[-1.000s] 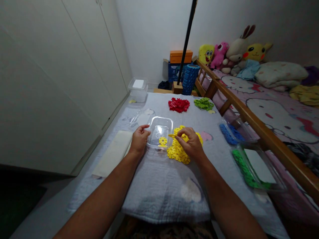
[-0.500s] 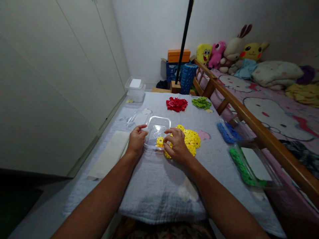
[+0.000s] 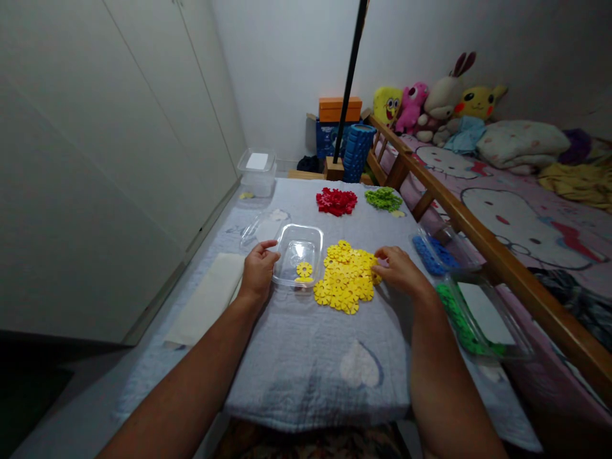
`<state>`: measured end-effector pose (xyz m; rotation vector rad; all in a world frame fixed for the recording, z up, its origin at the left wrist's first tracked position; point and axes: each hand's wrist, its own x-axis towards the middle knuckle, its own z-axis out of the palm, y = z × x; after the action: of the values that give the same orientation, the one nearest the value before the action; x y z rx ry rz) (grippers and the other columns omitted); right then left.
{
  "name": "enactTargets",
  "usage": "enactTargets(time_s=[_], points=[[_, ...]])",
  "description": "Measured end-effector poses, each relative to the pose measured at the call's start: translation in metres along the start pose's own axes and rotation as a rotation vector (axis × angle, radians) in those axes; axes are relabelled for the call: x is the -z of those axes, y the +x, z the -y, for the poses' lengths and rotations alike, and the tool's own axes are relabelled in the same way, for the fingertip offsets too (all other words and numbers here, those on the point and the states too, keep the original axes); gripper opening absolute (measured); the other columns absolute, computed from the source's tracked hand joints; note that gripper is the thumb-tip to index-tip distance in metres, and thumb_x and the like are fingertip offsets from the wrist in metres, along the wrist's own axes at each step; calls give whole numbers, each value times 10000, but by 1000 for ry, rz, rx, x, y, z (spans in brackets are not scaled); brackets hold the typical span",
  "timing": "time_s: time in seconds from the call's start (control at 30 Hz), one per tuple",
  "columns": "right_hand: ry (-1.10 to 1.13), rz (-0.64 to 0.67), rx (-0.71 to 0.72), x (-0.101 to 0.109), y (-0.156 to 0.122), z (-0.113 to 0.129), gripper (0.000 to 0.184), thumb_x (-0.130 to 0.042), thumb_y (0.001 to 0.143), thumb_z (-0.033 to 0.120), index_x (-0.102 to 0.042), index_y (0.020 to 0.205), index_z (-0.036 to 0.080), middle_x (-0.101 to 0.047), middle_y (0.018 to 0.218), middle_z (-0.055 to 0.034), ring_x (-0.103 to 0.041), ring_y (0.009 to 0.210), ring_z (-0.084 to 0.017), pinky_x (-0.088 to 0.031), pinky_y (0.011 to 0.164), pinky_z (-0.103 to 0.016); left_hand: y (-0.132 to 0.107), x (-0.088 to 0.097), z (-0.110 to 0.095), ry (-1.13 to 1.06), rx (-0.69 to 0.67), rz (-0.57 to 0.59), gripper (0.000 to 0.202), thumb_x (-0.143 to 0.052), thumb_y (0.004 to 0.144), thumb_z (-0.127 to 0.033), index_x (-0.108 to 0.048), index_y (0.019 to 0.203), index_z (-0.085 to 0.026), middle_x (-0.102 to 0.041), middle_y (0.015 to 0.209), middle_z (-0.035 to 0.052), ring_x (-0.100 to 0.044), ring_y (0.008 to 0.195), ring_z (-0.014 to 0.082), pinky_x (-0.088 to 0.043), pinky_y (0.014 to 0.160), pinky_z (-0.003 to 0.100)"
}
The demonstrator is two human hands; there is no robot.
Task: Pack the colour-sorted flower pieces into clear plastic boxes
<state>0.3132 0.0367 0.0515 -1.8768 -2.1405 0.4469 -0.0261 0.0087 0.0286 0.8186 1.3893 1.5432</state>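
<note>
My left hand (image 3: 259,271) grips the left rim of a clear plastic container (image 3: 317,255), thumb and fingers pinched on its edge. Inside the container lie a few yellow flower-shaped discs (image 3: 304,269). Right of it spreads a pile of yellow flower-shaped discs (image 3: 348,277) on the cloth. At the pile's right edge is my right hand (image 3: 398,270), its thumb and fingers apart and curved around the outermost discs, touching them.
Red pieces (image 3: 336,201) and light green pieces (image 3: 384,199) lie in heaps farther back. Lidded boxes hold blue pieces (image 3: 433,255) and green pieces (image 3: 461,322) at right. A clear lid (image 3: 255,231), a whitish folded sheet (image 3: 205,299) and stacked boxes (image 3: 258,185) are left. A wooden bed rail (image 3: 454,210) borders the right.
My right hand has moved from the container's right side to the far right edge of the yellow pile. My left hand still grips the container.
</note>
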Motion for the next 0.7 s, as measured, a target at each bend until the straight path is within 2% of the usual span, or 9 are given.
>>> enactTargets(time_s=[0.13, 0.3, 0.53, 0.7], points=[[26, 109, -48, -1, -2, -5, 225, -716, 778, 196, -687, 999, 171, -686, 1011, -81, -622, 920, -210, -456, 821, -300, 1, 0, 1, -16, -4, -17, 463, -722, 602, -286, -660, 1038, -142, -392, 546, -118, -306, 472, 78, -204, 469, 229], [118, 124, -112, -1, -4, 1, 253, -687, 754, 144, -652, 1000, 190, -675, 855, -10, -616, 766, -166, -418, 677, -262, 0, 0, -1, -10, 5, -19, 475, -728, 594, -301, -661, 1036, -137, -402, 546, -115, -318, 480, 80, -223, 479, 228], [136, 85, -132, 1, -4, 4, 193, -642, 730, 127, -644, 911, 195, -664, 770, 5, -595, 706, -157, -391, 635, -264, 1, 0, 1, 1, 17, -6, 441, -725, 606, -331, -674, 1004, -147, -428, 552, -99, -359, 494, 88, -250, 493, 223], [176, 140, -109, -1, -6, 0, 203, -689, 697, 184, -606, 880, 215, -641, 752, 25, -576, 692, -152, -385, 617, -260, 1, 0, 1, 21, 6, -15, 425, -718, 610, -328, -675, 991, -145, -424, 543, -99, -354, 492, 92, -253, 483, 222]])
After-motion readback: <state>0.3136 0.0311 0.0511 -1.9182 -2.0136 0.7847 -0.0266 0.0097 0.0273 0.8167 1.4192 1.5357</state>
